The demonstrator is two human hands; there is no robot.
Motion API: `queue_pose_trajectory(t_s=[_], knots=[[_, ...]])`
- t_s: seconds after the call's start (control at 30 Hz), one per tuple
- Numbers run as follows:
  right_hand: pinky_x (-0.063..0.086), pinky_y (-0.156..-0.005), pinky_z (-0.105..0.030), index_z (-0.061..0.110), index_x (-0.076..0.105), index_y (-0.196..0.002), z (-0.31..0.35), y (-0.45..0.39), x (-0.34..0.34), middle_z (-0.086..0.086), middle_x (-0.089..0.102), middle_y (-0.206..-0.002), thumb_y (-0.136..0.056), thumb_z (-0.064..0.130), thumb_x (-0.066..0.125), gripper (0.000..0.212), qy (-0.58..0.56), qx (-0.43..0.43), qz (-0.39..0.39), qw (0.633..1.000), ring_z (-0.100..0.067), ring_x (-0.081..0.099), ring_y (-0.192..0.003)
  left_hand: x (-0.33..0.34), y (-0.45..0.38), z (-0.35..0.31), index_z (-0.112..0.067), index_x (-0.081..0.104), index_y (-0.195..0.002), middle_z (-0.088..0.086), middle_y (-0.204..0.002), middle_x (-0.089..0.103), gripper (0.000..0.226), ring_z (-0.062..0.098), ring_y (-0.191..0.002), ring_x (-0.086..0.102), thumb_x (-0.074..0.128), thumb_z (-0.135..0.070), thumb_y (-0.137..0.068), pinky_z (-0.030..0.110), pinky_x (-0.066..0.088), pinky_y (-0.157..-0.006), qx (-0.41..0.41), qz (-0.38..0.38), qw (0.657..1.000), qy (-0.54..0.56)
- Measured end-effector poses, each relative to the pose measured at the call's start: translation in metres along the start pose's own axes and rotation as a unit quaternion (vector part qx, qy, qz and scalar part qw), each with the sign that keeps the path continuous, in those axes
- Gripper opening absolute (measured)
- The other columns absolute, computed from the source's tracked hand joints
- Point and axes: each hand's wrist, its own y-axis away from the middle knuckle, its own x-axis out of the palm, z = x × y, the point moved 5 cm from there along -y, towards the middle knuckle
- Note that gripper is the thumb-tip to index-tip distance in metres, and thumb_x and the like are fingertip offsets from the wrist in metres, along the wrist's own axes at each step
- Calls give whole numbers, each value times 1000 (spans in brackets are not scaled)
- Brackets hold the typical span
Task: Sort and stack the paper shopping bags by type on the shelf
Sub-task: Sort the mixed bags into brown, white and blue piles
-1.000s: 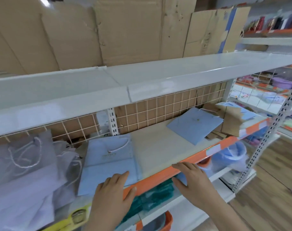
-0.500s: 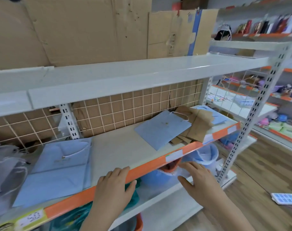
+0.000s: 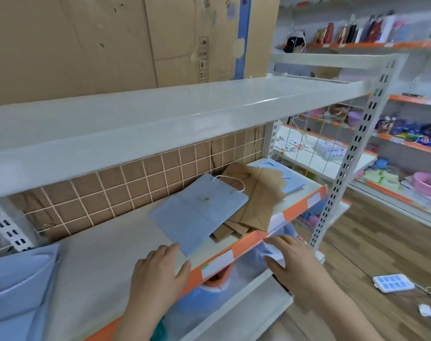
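Our left hand [image 3: 157, 276] rests flat on the shelf [image 3: 106, 254] at its orange front edge, fingers [image 3: 165, 252] straight and slightly spread, holding nothing. The fingertips lie just short of the near corner of the light blue bag [image 3: 197, 212]; we judge this a staging position for sliding that bag toward us. Our right hand [image 3: 295, 267] hovers in front of and slightly below the shelf edge, its fingers extended and apart, also empty, probably ready to support the bag as it comes free.

Beyond the left fingers, the light blue bag lies flat, overlapping a loose pile of brown paper bags [image 3: 256, 200]. Further from the right fingers, another blue bag [image 3: 290, 185] lies partly under the brown ones. The types are therefore still mixed here.

Well to the left of the left fingers, a stack of blue bags [image 3: 17, 286] lies at the frame edge, the likely destination for blue items.
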Motion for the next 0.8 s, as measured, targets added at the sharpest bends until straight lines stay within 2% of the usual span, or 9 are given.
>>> queue_pose_trajectory(t_s=[0.13,0.3,0.43,0.57,0.63,0.73,0.8], knots=[[37,-93,-26,34,50,-131,-24,-35,-1,16,51,-131,-92,40,53,40,20,13,-8,1000,-12,49,-118,10,-41,-16,-30,41,-141,-10,-132,55,53,14,-118,53,40,-53,-93,32,39,-90,20,5,1000,-15],[30,-96,-24,35,47,-132,-44,-66,8,17,48,-132,-93,44,50,41,35,1,14,999,-10,42,-122,22,-73,-28,-28,40,-142,-8,-133,53,55,15,-119,52,40,-55,-93,33,40,-89,28,16,999,-19],[28,-96,-21,36,45,-134,-58,-94,9,16,48,-134,-94,44,47,41,46,-18,24,998,-10,44,-122,33,-93,-35,-33,33,-143,-12,-138,47,61,12,-122,46,34,-64,-91,30,38,-91,17,28,999,-41],[34,-95,-24,36,45,-134,-79,-125,10,15,48,-136,-94,46,42,41,63,-39,43,996,-12,47,-121,52,-108,-41,-33,30,-144,-12,-142,40,70,16,-126,41,40,-69,-85,32,38,-92,-31,57,997,-37],[40,-92,-26,34,46,-133,-93,-142,11,13,50,-134,-93,50,43,43,65,-35,56,996,-14,49,-118,66,-110,-44,-35,23,-147,-9,-151,29,79,19,-135,30,42,-74,-81,35,35,-100,-75,90,993,-27],[45,-83,-31,23,48,-129,-118,-166,15,2,58,-125,-86,57,53,55,23,22,84,996,-21,54,-111,87,-110,-45,-37,8,-150,-5,-161,1,95,30,-146,5,46,-79,-75,44,24,-112,-163,145,976,7],[45,-75,-32,17,44,-125,-132,-176,21,-5,64,-113,-81,59,60,63,-40,80,106,990,-26,58,-104,94,-111,-45,-37,5,-150,-4,-161,-5,94,33,-146,1,47,-77,-76,48,23,-113,-200,145,969,20]])
